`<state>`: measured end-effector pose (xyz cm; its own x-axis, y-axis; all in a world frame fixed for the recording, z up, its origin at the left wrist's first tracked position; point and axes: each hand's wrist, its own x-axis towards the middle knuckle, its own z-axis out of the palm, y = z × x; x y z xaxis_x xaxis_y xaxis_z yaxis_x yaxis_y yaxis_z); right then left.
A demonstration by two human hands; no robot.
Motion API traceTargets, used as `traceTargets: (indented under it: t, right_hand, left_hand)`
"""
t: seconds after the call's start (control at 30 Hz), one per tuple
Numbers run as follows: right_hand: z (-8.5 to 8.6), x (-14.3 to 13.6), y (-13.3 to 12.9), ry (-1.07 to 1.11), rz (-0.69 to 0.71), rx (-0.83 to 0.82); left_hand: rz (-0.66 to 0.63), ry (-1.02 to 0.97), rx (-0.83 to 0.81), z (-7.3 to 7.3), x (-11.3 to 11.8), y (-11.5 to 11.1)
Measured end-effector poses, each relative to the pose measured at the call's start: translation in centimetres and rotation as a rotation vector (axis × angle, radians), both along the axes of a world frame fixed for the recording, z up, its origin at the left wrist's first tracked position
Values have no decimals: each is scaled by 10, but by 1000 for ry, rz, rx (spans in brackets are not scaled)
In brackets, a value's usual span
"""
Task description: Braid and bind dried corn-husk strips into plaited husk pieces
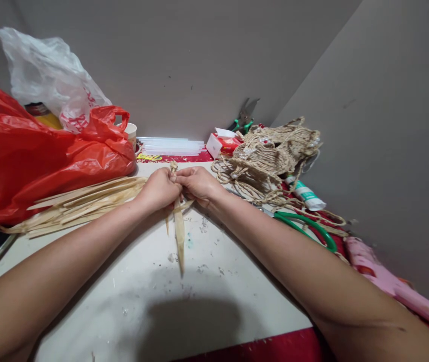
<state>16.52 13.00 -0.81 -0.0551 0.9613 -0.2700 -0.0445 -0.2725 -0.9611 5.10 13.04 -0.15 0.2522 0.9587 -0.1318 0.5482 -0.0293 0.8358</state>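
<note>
My left hand (160, 189) and my right hand (200, 184) meet over the white board, both closed in a pinch on dried husk strips (179, 234). One long strip hangs down toward me, with shorter ends beside it. A small knotted tip pokes up above my fingers. Exactly where the strips cross is hidden by the fingers. Left of my left hand lies a bundle of loose pale husk strips (86, 206). A heap of braided husk cord (270, 156) sits beyond my right hand.
A red plastic bag (48, 156) and a clear bag (48, 70) stand at left. Clear glue sticks (172, 146), a small red-and-white box (222, 143) and green-handled pruners (245, 118) lie along the back. Green-handled scissors (312, 227) and a pink glue gun (383, 276) lie at right.
</note>
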Motion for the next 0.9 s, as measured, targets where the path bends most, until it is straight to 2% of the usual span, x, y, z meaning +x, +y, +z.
traceTargets:
  t: [0.1, 0.17, 0.27, 0.43, 0.6, 0.7, 0.9]
  right_hand:
    - [1, 7, 3, 64, 61, -2]
    - [2, 13, 6, 114, 129, -18]
    - [3, 20, 11, 176, 201, -51]
    - [3, 26, 16, 186, 282, -67]
    - [2, 30, 18, 166, 317, -70]
    - [3, 31, 19, 169, 354, -67]
    - [6, 34, 20, 161, 368, -111]
  left_hand:
    - [-58, -51, -141, 14, -9, 9]
    - [17, -101, -111, 18, -15, 16]
    - [146, -226, -67, 13, -18, 22]
    - [4, -522, -473, 0, -9, 20]
    - [-60, -631, -634, -2, -8, 20]
    - [-91, -618, -610, -1, -10, 20]
    - [-139, -532, -430, 0, -13, 18]
